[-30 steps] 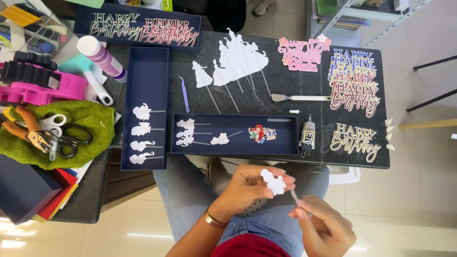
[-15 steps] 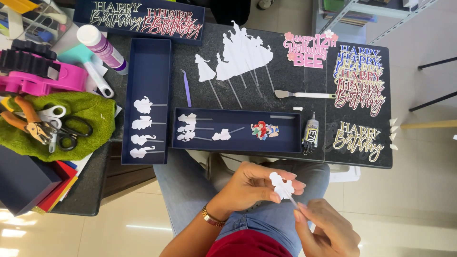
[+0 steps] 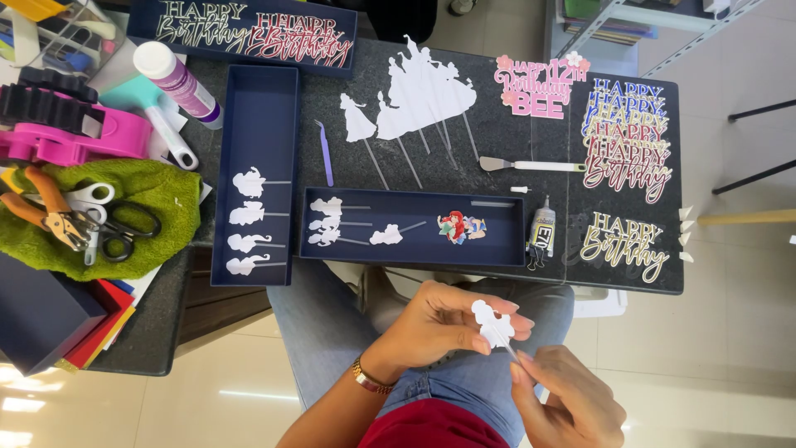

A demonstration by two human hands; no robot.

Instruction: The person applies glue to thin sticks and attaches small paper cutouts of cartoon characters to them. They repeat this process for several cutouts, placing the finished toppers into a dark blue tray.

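The left hand [image 3: 439, 319] pinches a small white paper cutout [image 3: 491, 322] between thumb and fingers. The right hand [image 3: 568, 398] sits just below it and pinches the thin clear stick [image 3: 507, 347] that hangs from the cutout. Both hands are over the person's lap, in blue jeans [image 3: 332, 332], near the table edge.

Just above the hands lies a long dark blue tray [image 3: 412, 226]. In it are four small white cutouts on sticks [image 3: 330, 222] at the left end, a colourful mermaid sticker [image 3: 458, 226] near the middle, and one loose clear stick at the right end. The rest of its floor is bare.

Up and to the left of the hands stands a second dark blue tray [image 3: 257, 116], turned the tall way. Four white cutouts on sticks [image 3: 247, 224] lie in a row in its lower half. Its upper half is bare.

A small glue bottle [image 3: 541, 232] rests just beside the right end of the long tray. Above that tray are big white cutouts [image 3: 414, 91], purple tweezers [image 3: 324, 153] and a small spatula [image 3: 531, 165]. Birthday signs [image 3: 626, 141] fill the table's right side.

Far to the left, scissors [image 3: 124, 232] and orange pliers [image 3: 46, 203] lie on a green cloth [image 3: 157, 199].

Between the table edge and the hands there is a little open gap. The shiny floor [image 3: 713, 348] to the right of the hands is wide and open.
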